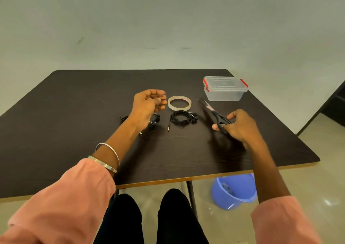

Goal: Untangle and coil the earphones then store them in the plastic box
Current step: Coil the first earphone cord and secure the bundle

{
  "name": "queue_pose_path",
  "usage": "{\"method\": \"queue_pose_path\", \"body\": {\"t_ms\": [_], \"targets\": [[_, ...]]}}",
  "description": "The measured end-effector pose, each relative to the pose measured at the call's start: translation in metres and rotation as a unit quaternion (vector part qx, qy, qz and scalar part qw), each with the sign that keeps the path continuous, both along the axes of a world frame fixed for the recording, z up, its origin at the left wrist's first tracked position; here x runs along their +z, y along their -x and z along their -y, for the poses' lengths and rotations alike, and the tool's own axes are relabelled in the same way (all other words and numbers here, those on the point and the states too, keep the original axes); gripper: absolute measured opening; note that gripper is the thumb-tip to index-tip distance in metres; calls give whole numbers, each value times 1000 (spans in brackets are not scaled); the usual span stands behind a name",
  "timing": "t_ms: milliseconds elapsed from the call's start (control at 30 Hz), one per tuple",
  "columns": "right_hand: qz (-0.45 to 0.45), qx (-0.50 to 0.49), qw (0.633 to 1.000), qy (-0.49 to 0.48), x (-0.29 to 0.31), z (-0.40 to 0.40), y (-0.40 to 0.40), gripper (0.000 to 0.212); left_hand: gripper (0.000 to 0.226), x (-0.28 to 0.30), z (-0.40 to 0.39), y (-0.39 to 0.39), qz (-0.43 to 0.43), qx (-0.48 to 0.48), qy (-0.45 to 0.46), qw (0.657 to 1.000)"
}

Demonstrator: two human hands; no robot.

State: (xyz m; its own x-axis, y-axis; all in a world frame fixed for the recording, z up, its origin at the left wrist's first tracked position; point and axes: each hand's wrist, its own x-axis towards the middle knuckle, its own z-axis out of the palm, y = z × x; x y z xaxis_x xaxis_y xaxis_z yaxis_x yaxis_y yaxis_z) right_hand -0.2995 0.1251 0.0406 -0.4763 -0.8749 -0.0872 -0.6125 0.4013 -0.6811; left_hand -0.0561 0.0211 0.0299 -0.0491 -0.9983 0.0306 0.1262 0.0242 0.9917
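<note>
a: what's worrying you here?

b: the right hand point(237, 127) is gripping the scissors point(214, 113), fingers curled through the handles, blades pointing far-left toward the tape point(179, 102) and sitting close together. they're hanging not far right of the coiled earphones point(183, 118). a careless snip or swing could be nicking that thin cable.

a: and the left hand point(149, 104)?

b: it's hovering above the table point(74, 103), fingers loosely curled with thumb near the fingertips. it might be pinching a strip of tape, but i cannot tell; clear tape isn't showing up. if it is, the strip could be folding onto itself or sticking to the fingers.

a: where are the earphones lying?

b: one coil is lying just near of the tape, its plug trailing toward us. a second set point(155, 121) is lying partly hidden under the left wrist, looking looser. the wrist dropping could be dragging it and tangling it again.

a: the box point(225, 88)?

b: it's standing at the far right, lid on, red clips seemingly down. nothing is going in until it's opened, and with both hands busy, reaching over the scissors is risking a knock.
</note>
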Motion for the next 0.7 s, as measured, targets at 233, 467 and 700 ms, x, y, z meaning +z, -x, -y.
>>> {"method": "queue_pose_path", "body": {"t_ms": [233, 467, 700], "targets": [[-177, -67, 979, -76, -18, -7, -18, 53, 23, -3, -23, 3, -11, -23, 2, 1000], [-280, -29, 950, -133, 5, -8, -35, 37, 25, -9, -31, -3, 0, -42, 5, 999], [214, 125, 959, 134, 16, 24, -97, 6, 26, -8, -36, -8, 31, -59, 34, 997]]}}
